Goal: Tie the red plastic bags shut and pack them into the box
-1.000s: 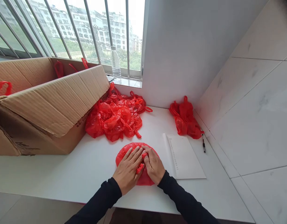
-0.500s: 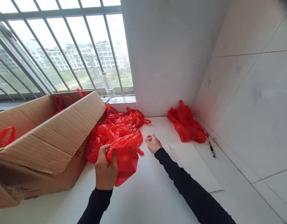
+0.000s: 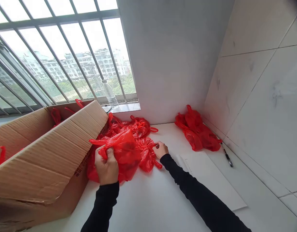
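"What has just changed?"

"On the left, the left hand (image 3: 106, 166) has lifted the first bag (image 3: 126, 154) off the worktop (image 3: 138, 206), where both hands pressed on it a second ago. Now it pinches that bag by its top, over the worktop's left half, in front of the pile (image 3: 123, 126). Further right, the right hand (image 3: 162, 149) has reached the pile's right end; its fingers pinch the second bag (image 3: 145, 151), which has shifted right."

"And for the work?"

"I'd judge the pressing over: each hand now deals with its own bag."

"Which containers are there?"

"At the worktop's left end, the box (image 3: 54, 145), open on top; red loops (image 3: 56, 116) show inside, the rest is hidden by its wall. Beyond the far edge, on the sill (image 3: 129, 107), the bottle (image 3: 110, 94) has clear liquid in it. The first bag bulges, contents too dim to name. The pile, beside the box near the far edge, is of gathered bags; I can't tell what's inside."

"Past the right hand?"

"A red bundle (image 3: 196, 129) slumps in the far right corner, filled or not I can't tell."
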Action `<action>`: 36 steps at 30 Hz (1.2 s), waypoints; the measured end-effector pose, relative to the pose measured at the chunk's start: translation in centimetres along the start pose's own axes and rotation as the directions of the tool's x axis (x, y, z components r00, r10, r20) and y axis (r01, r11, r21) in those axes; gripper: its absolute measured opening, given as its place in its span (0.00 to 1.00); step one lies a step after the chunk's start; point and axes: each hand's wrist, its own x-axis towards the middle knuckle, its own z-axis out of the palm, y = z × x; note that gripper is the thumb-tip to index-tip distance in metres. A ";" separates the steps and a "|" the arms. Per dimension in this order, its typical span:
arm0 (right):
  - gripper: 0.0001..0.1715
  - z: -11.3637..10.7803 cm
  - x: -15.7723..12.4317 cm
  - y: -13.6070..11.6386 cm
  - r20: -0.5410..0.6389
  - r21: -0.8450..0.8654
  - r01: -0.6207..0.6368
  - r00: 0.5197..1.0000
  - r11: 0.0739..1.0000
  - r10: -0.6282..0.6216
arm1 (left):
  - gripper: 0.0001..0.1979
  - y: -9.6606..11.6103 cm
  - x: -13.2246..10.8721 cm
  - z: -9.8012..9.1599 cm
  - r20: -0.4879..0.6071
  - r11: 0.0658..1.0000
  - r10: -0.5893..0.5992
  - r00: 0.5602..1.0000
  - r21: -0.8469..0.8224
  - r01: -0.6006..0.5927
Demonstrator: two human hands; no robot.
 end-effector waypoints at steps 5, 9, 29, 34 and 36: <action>0.11 -0.1 -1.4 0.6 0.044 0.115 0.061 0.997 0.992 -0.067 | 0.19 1.0 0.0 5.8 0.059 0.996 -0.050 0.997 0.073 0.045; 0.17 0.4 -2.7 1.0 0.021 0.188 0.138 0.989 0.972 -0.144 | 0.23 1.1 -2.4 8.3 0.311 0.970 0.060 0.949 0.206 -0.129; 0.23 0.8 -3.1 1.4 -0.077 0.287 0.205 0.979 0.936 -0.191 | 0.33 -4.9 -3.6 11.7 0.734 0.559 0.013 0.679 0.558 -0.614; 0.19 -2.1 -0.7 0.0 -0.121 0.263 0.187 0.980 0.946 -0.160 | 0.32 -4.6 -4.3 10.8 0.671 0.630 0.254 0.697 0.432 -0.646; 0.18 -5.2 1.7 -0.3 -0.217 0.221 0.218 0.961 0.951 -0.170 | 0.28 -3.8 -6.0 9.2 0.540 0.683 0.483 0.689 0.260 -0.683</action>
